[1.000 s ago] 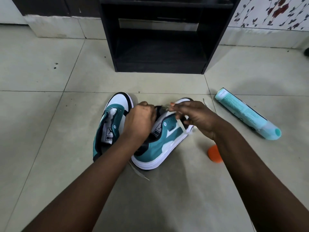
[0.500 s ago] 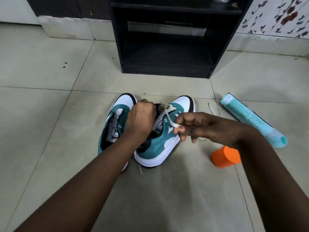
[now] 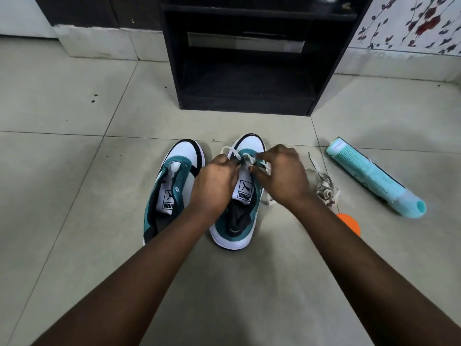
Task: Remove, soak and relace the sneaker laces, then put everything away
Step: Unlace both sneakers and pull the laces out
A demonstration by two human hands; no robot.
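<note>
2 hands on 1 lace [image 3: 245, 159]: left hand [image 3: 214, 184] and right hand [image 3: 280, 174] both pinch it above the right sneaker [image 3: 239, 196]. Best feed it straight through each eyelet, sneaker held steady below.

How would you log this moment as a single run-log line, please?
stage: lace work | both hands: left hand and right hand pinch white lace on right sneaker | left sneaker: unlaced

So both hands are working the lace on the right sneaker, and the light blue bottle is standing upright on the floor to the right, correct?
Not quite. In the head view the light blue bottle lies on its side, not upright. The rest holds: left hand and right hand work the lace on the right sneaker.
</note>
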